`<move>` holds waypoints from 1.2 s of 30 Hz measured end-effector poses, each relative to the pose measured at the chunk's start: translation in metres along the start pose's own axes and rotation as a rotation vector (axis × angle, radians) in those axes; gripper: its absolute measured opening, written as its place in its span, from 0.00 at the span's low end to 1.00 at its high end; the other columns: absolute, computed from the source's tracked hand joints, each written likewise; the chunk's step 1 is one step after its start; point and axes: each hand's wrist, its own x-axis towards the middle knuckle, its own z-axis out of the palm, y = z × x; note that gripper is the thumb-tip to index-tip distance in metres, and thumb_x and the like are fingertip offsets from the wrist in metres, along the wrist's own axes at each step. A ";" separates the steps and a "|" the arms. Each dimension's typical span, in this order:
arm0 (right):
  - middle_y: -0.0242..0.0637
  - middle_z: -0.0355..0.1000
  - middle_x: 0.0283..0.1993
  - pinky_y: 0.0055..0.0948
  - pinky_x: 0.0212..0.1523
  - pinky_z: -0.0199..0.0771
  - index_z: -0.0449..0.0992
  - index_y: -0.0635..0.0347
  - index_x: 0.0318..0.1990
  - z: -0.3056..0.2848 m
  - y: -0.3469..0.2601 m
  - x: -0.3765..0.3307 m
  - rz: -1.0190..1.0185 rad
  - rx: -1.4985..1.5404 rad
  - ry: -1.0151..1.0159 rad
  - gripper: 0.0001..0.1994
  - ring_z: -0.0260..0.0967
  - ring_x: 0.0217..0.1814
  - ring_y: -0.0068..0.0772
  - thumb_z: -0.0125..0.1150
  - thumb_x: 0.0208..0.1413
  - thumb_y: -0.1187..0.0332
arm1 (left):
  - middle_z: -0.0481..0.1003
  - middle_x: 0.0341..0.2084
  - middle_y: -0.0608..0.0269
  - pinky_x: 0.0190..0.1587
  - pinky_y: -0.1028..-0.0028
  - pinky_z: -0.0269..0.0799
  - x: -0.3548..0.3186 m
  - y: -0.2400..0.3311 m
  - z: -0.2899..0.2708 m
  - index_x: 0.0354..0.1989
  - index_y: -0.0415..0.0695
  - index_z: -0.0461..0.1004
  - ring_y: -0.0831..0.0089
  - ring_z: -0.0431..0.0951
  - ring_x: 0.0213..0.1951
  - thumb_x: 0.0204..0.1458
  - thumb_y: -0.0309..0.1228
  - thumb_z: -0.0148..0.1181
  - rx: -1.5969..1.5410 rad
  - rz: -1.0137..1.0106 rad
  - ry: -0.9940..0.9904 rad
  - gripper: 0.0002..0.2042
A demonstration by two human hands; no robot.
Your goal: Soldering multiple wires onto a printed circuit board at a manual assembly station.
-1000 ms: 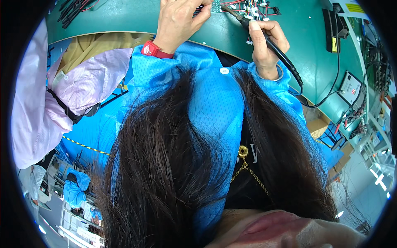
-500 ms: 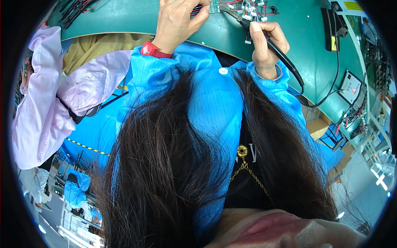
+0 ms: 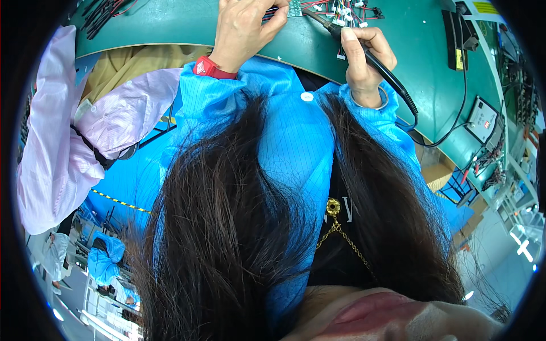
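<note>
With fingers wrapped round its black handle, my right hand (image 3: 367, 65) holds a soldering iron (image 3: 393, 82). The iron's metal tip points left, to the edge of a small green circuit board (image 3: 294, 8) at the top of the view; whether it touches cannot be made out. My left hand (image 3: 242, 31), in a red wristband, is closed just left of the board. Thin red and dark wires (image 3: 269, 13) run between its thumb and fingers, and the upper fingers are cut off by the picture's edge. Several wires with white connectors (image 3: 344, 12) lie beyond the iron.
The green table (image 3: 170, 25) has a curved near edge. A dark wire bundle (image 3: 101, 17) lies at its far left. To the right are a soldering station box (image 3: 483, 120), the iron's cord and a black holder (image 3: 455, 40). A co-worker's pink sleeve (image 3: 48, 125) is at the left.
The co-worker's pink sleeve at the left has shifted upward, toward the table. My hands, the soldering iron and the board have barely moved.
</note>
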 end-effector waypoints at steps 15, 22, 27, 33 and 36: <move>0.32 0.75 0.21 0.17 0.23 0.67 0.79 0.66 0.30 -0.001 0.003 -0.001 -0.017 0.006 -0.005 0.05 0.70 0.22 0.16 0.69 0.53 0.75 | 0.79 0.34 0.66 0.55 0.59 0.65 -0.002 0.001 0.000 0.33 0.46 0.77 0.63 0.77 0.49 0.48 0.25 0.66 0.001 -0.001 -0.009 0.05; 0.31 0.75 0.20 0.17 0.23 0.65 0.79 0.65 0.29 0.000 0.001 0.000 -0.023 0.009 -0.004 0.05 0.69 0.21 0.16 0.70 0.53 0.74 | 0.79 0.33 0.66 0.55 0.59 0.65 0.000 0.001 -0.001 0.32 0.46 0.77 0.64 0.78 0.49 0.47 0.25 0.66 0.025 0.023 -0.010 0.05; 0.31 0.74 0.20 0.17 0.23 0.65 0.79 0.65 0.29 0.000 0.003 0.000 -0.029 -0.008 0.002 0.06 0.68 0.21 0.16 0.71 0.52 0.74 | 0.79 0.33 0.66 0.54 0.59 0.65 0.000 0.000 0.001 0.31 0.46 0.77 0.63 0.78 0.48 0.47 0.25 0.66 0.013 0.027 0.001 0.04; 0.30 0.74 0.20 0.18 0.22 0.64 0.80 0.65 0.29 0.000 0.003 0.001 -0.030 -0.026 -0.007 0.05 0.67 0.21 0.15 0.71 0.52 0.74 | 0.79 0.33 0.66 0.54 0.59 0.65 0.000 0.000 0.000 0.32 0.46 0.77 0.63 0.77 0.49 0.48 0.25 0.66 0.021 0.034 -0.008 0.05; 0.30 0.74 0.20 0.18 0.22 0.64 0.80 0.65 0.29 -0.001 0.003 0.001 -0.026 -0.021 -0.001 0.05 0.67 0.20 0.15 0.71 0.52 0.74 | 0.79 0.33 0.66 0.55 0.58 0.64 0.001 0.001 0.000 0.32 0.46 0.77 0.64 0.77 0.49 0.48 0.25 0.66 0.029 0.049 -0.018 0.05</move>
